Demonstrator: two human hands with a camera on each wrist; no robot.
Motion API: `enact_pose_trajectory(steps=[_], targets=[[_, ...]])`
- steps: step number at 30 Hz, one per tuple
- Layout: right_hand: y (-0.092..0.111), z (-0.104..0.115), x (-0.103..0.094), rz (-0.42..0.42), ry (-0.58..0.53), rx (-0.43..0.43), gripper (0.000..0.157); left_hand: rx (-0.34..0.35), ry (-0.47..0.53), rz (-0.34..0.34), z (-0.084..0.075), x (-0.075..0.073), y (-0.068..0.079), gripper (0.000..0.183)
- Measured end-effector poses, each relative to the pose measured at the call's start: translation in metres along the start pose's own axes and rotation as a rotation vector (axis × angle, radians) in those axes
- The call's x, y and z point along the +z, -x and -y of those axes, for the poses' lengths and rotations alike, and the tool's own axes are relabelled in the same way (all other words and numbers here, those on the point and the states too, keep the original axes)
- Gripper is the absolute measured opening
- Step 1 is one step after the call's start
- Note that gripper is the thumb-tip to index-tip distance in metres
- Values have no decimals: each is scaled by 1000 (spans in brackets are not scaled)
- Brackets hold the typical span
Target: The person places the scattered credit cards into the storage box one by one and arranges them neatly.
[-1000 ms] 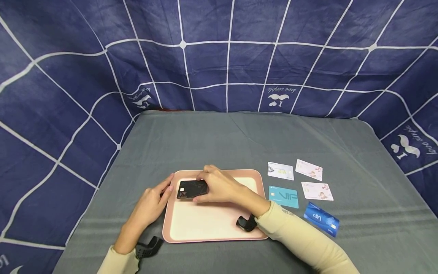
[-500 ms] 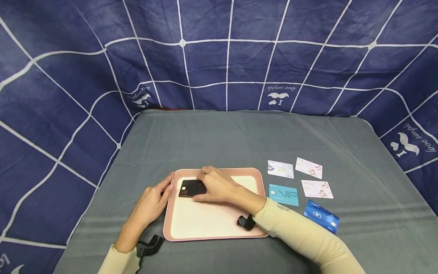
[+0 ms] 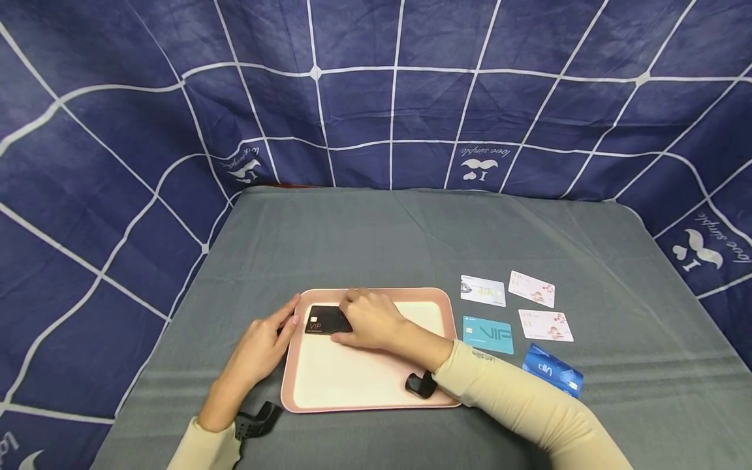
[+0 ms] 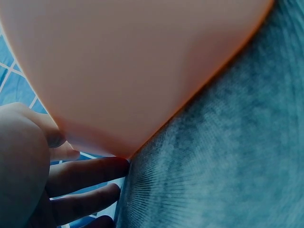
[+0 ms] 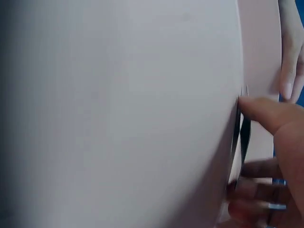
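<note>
A black VIP card [image 3: 320, 321] is over the upper left part of a shallow pink-rimmed tray [image 3: 352, 385]. My right hand [image 3: 374, 321] grips it by its right end, thumb at the near edge and fingers at the far edge. Two thin dark edges [image 5: 244, 135] show between thumb and fingers in the right wrist view, slightly apart. At the tray's upper left corner, my left hand [image 3: 254, 349] touches the outer rim with its fingers extended. The left wrist view shows its fingers [image 4: 88, 175] beside the tray's corner.
Right of the tray lie a white card [image 3: 482, 290], a teal card [image 3: 487, 335], two pale pink cards [image 3: 531, 289] and a blue card [image 3: 553, 370] on the grey cloth [image 3: 329, 241]. A navy checked curtain [image 3: 364, 111] hangs behind and at the sides.
The black card looks slightly smaller and lower over the tray than a second ago, with the right hand lowered along with it. The left hand stays at the rim.
</note>
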State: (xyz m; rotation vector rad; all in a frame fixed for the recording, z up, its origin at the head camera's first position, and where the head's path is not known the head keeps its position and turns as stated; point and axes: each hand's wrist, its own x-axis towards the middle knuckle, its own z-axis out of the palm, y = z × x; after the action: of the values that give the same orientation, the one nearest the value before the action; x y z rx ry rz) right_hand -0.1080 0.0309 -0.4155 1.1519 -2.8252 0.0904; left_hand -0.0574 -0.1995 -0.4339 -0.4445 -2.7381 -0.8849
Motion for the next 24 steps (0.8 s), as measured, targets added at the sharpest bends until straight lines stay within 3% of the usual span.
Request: enact_pose_trajectory(steps=[14,24], targets=[[1,3,3,-16,-38,43,53,0,4,-1,0,1,1,40],[0,1,0,-26,-138,78,54,-10,1,-5,-1,0,1,40]])
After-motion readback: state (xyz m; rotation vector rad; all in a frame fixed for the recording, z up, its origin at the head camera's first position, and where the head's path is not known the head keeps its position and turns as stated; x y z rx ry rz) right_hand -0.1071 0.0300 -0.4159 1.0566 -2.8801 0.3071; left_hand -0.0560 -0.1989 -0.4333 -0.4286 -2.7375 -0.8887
